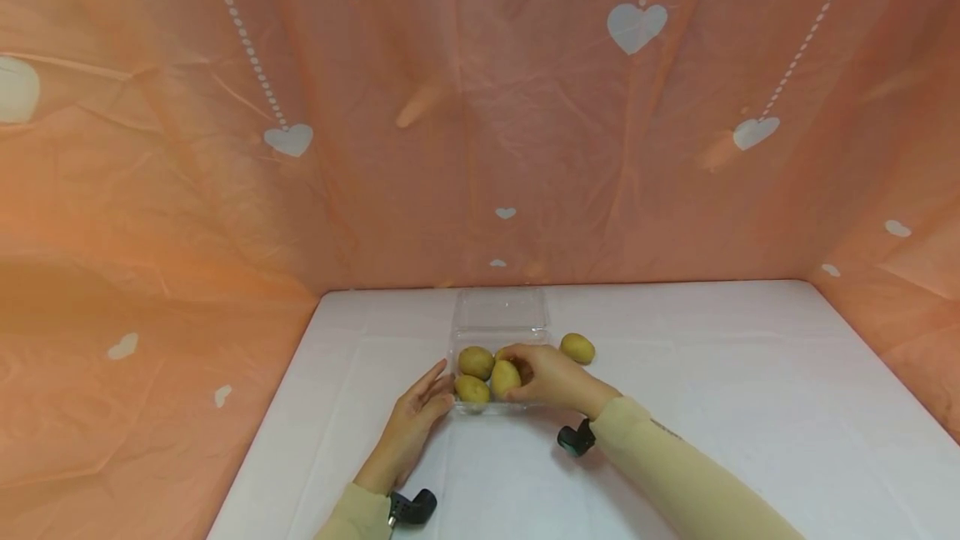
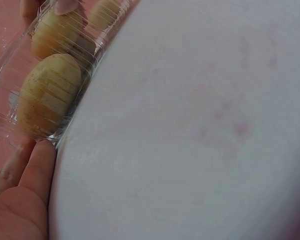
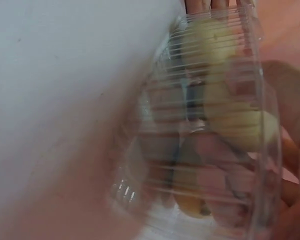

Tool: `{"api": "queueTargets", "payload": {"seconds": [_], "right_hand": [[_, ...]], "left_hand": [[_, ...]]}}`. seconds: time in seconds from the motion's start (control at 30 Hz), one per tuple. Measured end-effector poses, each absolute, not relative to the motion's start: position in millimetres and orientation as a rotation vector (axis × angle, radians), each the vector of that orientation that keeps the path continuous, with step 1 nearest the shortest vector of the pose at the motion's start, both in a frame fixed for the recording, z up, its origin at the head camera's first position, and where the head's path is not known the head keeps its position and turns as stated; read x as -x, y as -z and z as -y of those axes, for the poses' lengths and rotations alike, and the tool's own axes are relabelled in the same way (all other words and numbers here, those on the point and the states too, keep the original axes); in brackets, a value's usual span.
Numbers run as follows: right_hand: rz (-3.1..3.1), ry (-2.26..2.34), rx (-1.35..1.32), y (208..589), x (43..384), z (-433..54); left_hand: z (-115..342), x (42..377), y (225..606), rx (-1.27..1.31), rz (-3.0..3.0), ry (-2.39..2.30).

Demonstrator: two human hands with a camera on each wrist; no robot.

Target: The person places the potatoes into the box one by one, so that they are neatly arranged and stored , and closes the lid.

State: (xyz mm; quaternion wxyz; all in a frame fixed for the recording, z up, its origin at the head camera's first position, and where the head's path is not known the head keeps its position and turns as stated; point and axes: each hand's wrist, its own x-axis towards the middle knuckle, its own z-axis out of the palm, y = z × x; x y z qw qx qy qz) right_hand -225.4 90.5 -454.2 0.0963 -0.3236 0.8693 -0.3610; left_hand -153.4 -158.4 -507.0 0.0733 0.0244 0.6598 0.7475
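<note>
A clear hinged plastic box (image 1: pixel 525 408) lies on the table with several yellow potatoes inside. One potato (image 1: pixel 476 363) sits at its back left and another potato (image 1: pixel 472 389) at its front left. My right hand (image 1: pixel 551 377) reaches in from the right and grips a third potato (image 1: pixel 505 379) between thumb and fingers, beside those two. Part of one more potato (image 1: pixel 500 353) shows behind it. Against the box's left wall rests my left hand (image 1: pixel 415 419), fingers extended. Seen from the left wrist, the fingertips (image 2: pixel 42 150) touch the box's end beside a potato (image 2: pixel 50 92).
The box's lid (image 1: pixel 501 309) stands open toward the back. A loose potato (image 1: pixel 577 348) lies on the white tabletop (image 1: pixel 712 390) just right of the box. Behind and beside the table hangs an orange cloth (image 1: pixel 540 148) with white hearts. Each wrist wears a black camera (image 1: pixel 414 508).
</note>
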Motion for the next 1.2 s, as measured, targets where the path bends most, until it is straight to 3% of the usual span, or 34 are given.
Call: {"api": "queueTargets", "payload": {"seconds": [1.2], "right_hand": [[-2.615, 0.823, 1.001, 449.5, 225.7, -90.6]], "left_hand": [[159.0, 152.9, 507.0, -0.087, -1.955, -2.246]]}}
